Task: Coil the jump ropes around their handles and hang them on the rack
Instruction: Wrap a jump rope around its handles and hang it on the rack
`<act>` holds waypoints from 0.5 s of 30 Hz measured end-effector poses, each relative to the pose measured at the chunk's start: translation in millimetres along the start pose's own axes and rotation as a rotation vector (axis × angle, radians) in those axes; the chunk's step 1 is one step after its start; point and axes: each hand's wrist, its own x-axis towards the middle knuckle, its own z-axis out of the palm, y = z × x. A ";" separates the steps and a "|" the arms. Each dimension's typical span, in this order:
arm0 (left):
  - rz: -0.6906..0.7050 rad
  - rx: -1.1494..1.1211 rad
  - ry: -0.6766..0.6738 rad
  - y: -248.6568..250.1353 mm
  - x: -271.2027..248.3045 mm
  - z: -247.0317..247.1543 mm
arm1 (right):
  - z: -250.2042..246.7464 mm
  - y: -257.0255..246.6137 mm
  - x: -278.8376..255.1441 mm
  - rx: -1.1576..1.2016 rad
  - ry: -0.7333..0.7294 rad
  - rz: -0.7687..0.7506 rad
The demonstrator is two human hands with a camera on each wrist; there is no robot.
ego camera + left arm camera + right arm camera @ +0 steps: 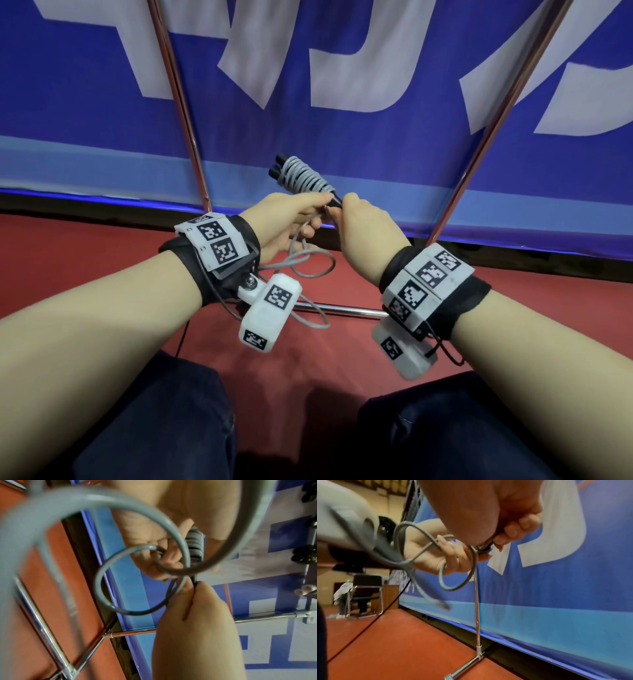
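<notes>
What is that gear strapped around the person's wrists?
Both forearms are bare, with no sleeves or gloves. Each wrist carries a black fabric band faced with white blocks printed with black square code markers. A white camera housing, also marked, hangs under each wrist, with thin black cables running from it.

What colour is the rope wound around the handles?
Grey. The rope is coiled around black handles, clearest in the head view.
</notes>
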 end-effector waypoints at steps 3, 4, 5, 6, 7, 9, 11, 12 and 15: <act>-0.016 -0.088 0.070 2.6 1.0 0.3 | 5.0 -9.3 2.2 -0.290 0.080 -0.140; -0.023 -0.078 0.099 1.7 1.9 -0.3 | 6.2 -11.7 1.5 -0.362 0.090 -0.181; -0.032 -0.068 0.111 0.5 2.8 -1.6 | 7.0 -13.4 0.3 -0.394 0.105 -0.195; -0.037 -0.069 0.103 -0.4 3.0 -2.6 | 9.2 -12.7 -0.5 -0.387 0.152 -0.217; -0.035 -0.080 0.087 -1.1 2.8 -4.0 | 11.0 -10.7 0.0 -0.373 0.166 -0.223; -0.015 -0.095 0.059 -0.8 0.5 -5.4 | 12.2 -7.7 0.8 -0.340 0.160 -0.230; 0.024 -0.077 0.053 -0.2 -1.3 -6.4 | 10.4 -4.7 0.9 -0.234 0.176 -0.307; 0.057 -0.046 0.057 -0.6 -1.4 -7.9 | 10.8 -1.7 0.7 -0.146 0.150 -0.314; 0.186 0.362 0.185 -1.6 0.4 -19.3 | 1.8 10.6 -3.9 0.088 -0.062 -0.144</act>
